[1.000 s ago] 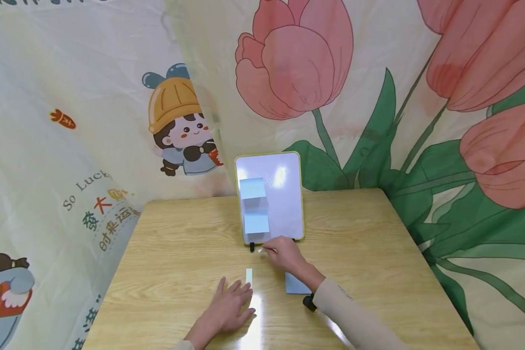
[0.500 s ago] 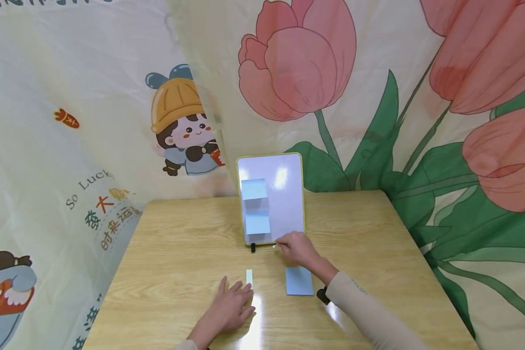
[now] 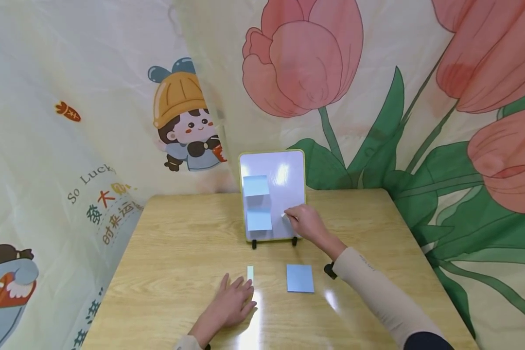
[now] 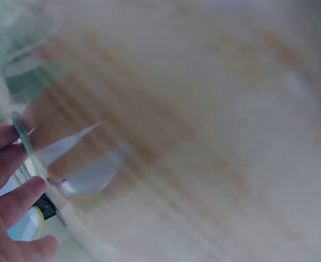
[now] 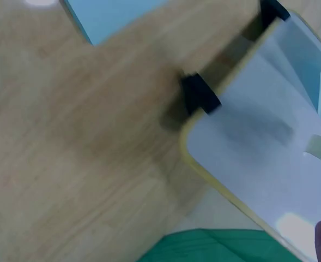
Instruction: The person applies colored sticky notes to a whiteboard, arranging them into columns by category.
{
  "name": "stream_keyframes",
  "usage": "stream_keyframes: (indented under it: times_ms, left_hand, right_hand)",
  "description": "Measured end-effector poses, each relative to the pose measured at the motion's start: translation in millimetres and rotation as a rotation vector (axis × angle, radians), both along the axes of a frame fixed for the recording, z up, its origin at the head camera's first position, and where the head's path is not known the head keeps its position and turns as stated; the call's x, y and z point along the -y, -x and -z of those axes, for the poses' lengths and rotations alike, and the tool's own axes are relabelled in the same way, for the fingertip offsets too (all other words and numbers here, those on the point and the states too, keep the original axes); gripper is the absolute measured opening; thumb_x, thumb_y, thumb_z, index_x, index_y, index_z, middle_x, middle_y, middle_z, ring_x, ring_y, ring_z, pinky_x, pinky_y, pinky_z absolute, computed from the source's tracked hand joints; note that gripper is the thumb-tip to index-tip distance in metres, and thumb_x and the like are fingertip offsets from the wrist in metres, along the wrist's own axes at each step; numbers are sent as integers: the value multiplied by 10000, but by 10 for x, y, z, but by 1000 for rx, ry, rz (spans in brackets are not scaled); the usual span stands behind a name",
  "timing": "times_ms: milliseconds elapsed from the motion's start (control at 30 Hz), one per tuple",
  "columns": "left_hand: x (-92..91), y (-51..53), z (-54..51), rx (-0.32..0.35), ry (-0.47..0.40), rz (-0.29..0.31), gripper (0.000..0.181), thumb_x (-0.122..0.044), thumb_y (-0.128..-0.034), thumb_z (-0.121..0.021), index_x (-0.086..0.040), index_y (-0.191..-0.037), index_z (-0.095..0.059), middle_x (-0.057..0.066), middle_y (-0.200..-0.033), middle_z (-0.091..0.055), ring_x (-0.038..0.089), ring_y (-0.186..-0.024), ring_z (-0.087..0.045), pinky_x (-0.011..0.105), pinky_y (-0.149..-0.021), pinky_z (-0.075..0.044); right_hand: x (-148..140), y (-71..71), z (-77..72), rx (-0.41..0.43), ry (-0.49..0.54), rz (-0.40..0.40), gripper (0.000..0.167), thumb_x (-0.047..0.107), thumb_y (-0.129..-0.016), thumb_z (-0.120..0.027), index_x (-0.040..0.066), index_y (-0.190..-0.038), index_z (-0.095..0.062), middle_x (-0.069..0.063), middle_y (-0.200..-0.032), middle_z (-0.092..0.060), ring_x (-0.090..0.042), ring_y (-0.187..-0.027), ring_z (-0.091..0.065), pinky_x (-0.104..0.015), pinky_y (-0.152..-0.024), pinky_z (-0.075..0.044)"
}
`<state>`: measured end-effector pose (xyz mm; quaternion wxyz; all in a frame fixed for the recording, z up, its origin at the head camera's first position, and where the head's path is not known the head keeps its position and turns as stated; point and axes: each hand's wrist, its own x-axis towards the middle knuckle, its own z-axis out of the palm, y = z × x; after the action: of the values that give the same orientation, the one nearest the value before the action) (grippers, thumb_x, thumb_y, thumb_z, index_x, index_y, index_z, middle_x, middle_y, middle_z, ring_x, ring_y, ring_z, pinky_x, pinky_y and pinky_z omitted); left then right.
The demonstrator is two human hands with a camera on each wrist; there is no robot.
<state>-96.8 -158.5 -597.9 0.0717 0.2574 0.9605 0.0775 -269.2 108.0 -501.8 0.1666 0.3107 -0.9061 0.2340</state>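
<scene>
Right hand (image 3: 308, 223): fingers pinch a pale-green paper strip (image 3: 284, 215) by one end, free end pointing left, at the whiteboard's (image 3: 284, 192) lower right half, right of the lower blue sticky note (image 3: 259, 220). Whether it touches the board, cannot tell.

Left hand (image 3: 231, 304): fingers extended and spread on the bench (image 3: 179, 243), holding nothing, tips at or just beside a second pale-green strip (image 3: 250, 273).

Handling, by judgement: pinched strip nearly weightless, limp, easily creased; any adhesive would cling to skin. Best hold: thumb and forefinger at the extreme end, light pinch, remainder left flat. Board probably stiff, light, slick-faced; on small black feet (image 3: 254, 244), hard pressure could shift it.
</scene>
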Motion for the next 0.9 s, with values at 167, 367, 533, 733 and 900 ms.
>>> stream_keyframes:
  times_ms: [167,367,533,733,900]
  left_hand:
    - [29,2,20,-18,13,-5,585,-547,-999,-436,-135,-1395,-564,62,-1507,-489,333,-1399,-436,636,-1156,-244]
    - [26,-44,60,-13,6,23,608,-541,-1009,-419,-99,-1405,-549,95,-1513,-476,346,-1402,-428,545,-1164,-306]
    - [6,-70,91,-37,-5,28,594,-528,-1014,-419,-88,-1384,-569,105,-1492,-500,341,-1386,-452,512,-1163,-326]
    - [-9,-91,112,-22,0,35,583,-522,-1017,-412,-101,-1393,-561,101,-1496,-495,331,-1387,-453,501,-1166,-325]
    - [13,-64,94,-52,7,33,582,-523,-1020,-407,-99,-1387,-566,102,-1488,-506,333,-1372,-469,510,-1154,-338]
  right_hand:
    - [14,234,-196,-131,35,-7,163,24,-904,-678,35,-1033,-777,-111,-948,-772,-257,-845,-733,-412,-753,-597]
    - [23,410,-308,-291,69,-8,160,10,-883,-688,30,-1013,-780,-104,-954,-776,-268,-864,-739,-462,-798,-582]
    - [55,492,-409,-389,92,31,185,-2,-876,-680,47,-1022,-783,-80,-972,-778,-270,-896,-734,-493,-841,-557]
    - [92,518,-439,-447,80,68,194,11,-876,-680,53,-1035,-783,-74,-1011,-774,-274,-925,-723,-478,-845,-541]
    - [128,554,-363,-478,85,112,204,39,-896,-674,55,-1074,-773,-77,-1053,-766,-271,-951,-716,-461,-861,-531]
